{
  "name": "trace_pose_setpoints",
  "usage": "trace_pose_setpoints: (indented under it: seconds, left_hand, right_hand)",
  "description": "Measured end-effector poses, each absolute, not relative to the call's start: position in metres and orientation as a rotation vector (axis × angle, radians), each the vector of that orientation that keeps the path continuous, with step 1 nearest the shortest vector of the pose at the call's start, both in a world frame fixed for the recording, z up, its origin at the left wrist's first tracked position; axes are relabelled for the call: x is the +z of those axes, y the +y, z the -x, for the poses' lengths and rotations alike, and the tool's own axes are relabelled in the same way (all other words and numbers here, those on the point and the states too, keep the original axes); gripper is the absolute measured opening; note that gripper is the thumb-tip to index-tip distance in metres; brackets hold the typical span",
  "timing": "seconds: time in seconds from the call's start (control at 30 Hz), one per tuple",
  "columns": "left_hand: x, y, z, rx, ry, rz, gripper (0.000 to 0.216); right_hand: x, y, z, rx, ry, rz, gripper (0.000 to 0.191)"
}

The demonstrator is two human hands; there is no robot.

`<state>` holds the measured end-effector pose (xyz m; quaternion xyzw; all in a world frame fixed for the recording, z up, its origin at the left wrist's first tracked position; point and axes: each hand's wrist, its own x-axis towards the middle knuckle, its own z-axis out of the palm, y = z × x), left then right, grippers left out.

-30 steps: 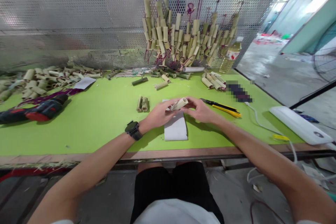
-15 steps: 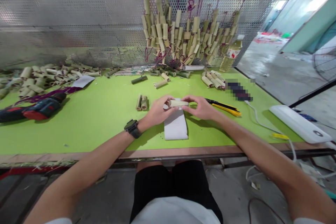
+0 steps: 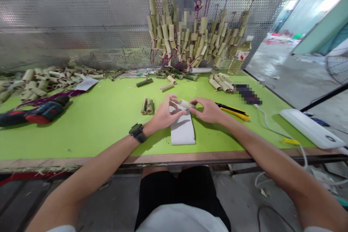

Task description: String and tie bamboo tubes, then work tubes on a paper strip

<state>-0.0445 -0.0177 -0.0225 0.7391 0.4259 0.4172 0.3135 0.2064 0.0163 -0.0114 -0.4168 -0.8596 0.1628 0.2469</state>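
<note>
I am pinching a short bamboo tube [image 3: 186, 104] between my left hand [image 3: 164, 112] and right hand [image 3: 208, 111], both closed on it, keeping it level over the sandpaper sheet [image 3: 182, 129].

The table [image 3: 103, 123] has a smooth, matt lime-green top with a bare wooden edge along its near side. On it lies a matt white sheet of sandpaper [image 3: 182, 130]. The short tube [image 3: 187, 104] is pale dry bamboo, matt and slightly fibrous, as are the two cut pieces [image 3: 147, 106] to its left and the loose pile [image 3: 43, 81] at far left. The back wall [image 3: 81, 21] is perforated sheet metal with a dull silver sheen. The drill [image 3: 32, 113] has a matt plastic body. The bottle [image 3: 239, 57] at far right is clear, glossy plastic.
</note>
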Motion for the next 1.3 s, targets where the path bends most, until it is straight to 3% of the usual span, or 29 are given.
trace_pose_setpoints:
  seconds: [0.07, 0.3, 0.53, 0.77, 1.0, 1.3]
  left_hand:
    - [-0.021, -0.018, 0.046, 1.066, 1.099, -1.919, 0.064]
    - [-0.011, -0.024, 0.050, 0.509, 0.829, -2.429, 0.045]
    - [-0.009, -0.025, 0.048, 0.537, 0.792, -2.475, 0.040]
    - [-0.008, -0.026, 0.048, 0.565, 0.782, -2.479, 0.038]
    - [-0.009, -0.024, 0.049, 0.527, 0.781, -2.487, 0.040]
    - [-0.006, -0.019, 0.051, 0.476, 0.799, -2.498, 0.043]
  right_hand:
    - [-0.012, 0.022, -0.209, 0.367, -2.288, 1.277, 0.037]
    - [-0.016, 0.032, -0.215, 0.142, -2.220, 1.502, 0.038]
    - [-0.023, 0.039, -0.223, 0.166, -2.230, 1.446, 0.049]
    - [-0.019, 0.035, -0.219, 0.176, -2.296, 1.449, 0.034]
    - [-0.018, 0.031, -0.214, 0.117, -2.175, 1.708, 0.054]
    - [-0.016, 0.013, -0.198, 0.349, -2.520, 1.242, 0.045]
